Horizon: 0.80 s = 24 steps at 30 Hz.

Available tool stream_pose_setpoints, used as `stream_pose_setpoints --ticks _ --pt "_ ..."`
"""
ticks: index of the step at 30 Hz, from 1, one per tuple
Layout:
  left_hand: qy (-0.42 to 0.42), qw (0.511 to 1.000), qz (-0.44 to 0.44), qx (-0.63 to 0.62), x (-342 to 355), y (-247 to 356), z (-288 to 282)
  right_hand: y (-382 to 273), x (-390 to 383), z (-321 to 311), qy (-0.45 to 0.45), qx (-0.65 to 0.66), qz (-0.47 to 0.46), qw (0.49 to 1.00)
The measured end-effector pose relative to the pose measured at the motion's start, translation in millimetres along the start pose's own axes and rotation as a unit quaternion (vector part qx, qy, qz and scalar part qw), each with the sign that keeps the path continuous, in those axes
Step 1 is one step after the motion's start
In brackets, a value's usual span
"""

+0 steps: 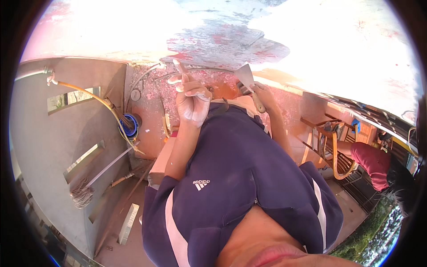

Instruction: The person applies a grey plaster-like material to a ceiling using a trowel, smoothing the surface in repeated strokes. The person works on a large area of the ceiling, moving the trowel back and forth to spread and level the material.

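Observation:
My right hand (265, 96) is closed round a putty knife (244, 74), which has a broad flat metal blade and a wooden handle. The blade points up toward the wall (227, 42), apart from it as far as I can tell. Just behind the blade is a small dark object (243, 88), mostly hidden, whose kind I cannot make out. My left hand (194, 100), whitened with dust, is raised near the foot of the wall. Its index finger reaches out and the other fingers are half curled, with nothing seen in them. Grey and red patches show between bright white areas on the wall.
Pale flakes litter the red floor (151, 95). At left, a yellow hose (95, 95) runs past a blue bucket (130, 125), and a mop (82, 193) leans at the grey side wall (35, 129). At right, a person (373, 164) sits by a wooden chair (336, 153).

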<state>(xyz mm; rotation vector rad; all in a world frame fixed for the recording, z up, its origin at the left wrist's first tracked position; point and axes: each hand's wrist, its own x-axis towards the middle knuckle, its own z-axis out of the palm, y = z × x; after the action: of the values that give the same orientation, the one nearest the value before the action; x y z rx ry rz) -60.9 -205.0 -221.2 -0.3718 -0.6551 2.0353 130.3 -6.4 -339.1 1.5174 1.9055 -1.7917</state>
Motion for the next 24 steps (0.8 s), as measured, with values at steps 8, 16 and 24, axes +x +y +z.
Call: stream_pose_setpoints --ticks 8,16,24 --pt "-0.137 0.955 -0.079 0.252 20 -10 -2 -59 -52 -31 0.052 0.072 -0.093 0.992" --pt "-0.096 0.96 -0.143 0.219 53 -36 -14 -83 -82 -31 0.086 0.207 -0.153 0.963" --pt "-0.106 0.877 -0.13 0.451 78 -49 -33 -108 -82 -56 0.059 0.254 -0.199 0.945"
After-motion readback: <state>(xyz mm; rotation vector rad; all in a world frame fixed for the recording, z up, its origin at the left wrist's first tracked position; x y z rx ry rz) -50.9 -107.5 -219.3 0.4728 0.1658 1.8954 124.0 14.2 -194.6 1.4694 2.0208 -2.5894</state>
